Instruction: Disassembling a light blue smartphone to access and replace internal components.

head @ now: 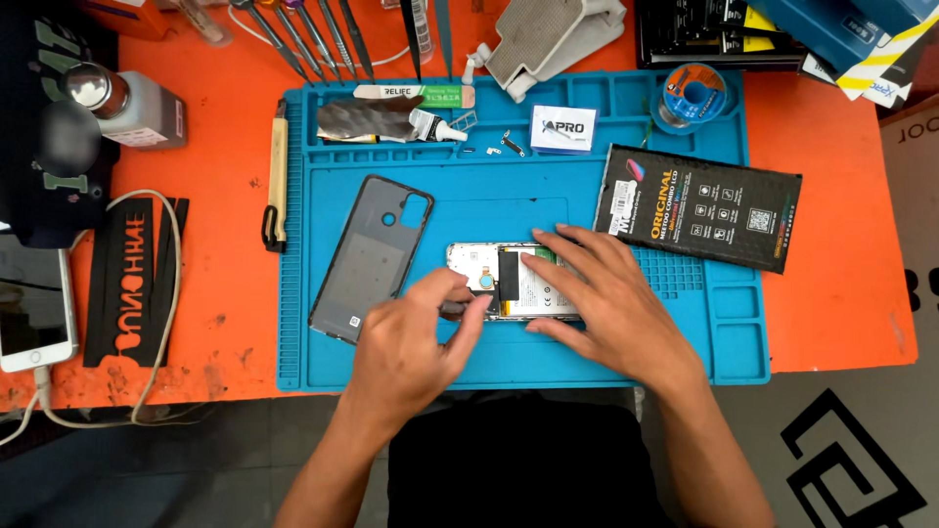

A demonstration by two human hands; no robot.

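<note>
Crosswise, opened phone long axis left-right, right hand flat atop, left hand pinching its edge

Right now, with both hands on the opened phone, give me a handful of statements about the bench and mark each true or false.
1. The opened phone lies on the blue mat. True.
2. The removed back cover lies to the right of the phone. False: it lies to its left, on the same mat.
3. The right hand rests flat over the phone's right part. True.
4. The left hand is off the mat, on the white phone. False: its fingers are at the opened phone's lower left edge.
5. The black box sits on the mat's upper right part. True.
6. The solder spool stands on the orange table. False: it sits in a mat compartment.
</note>
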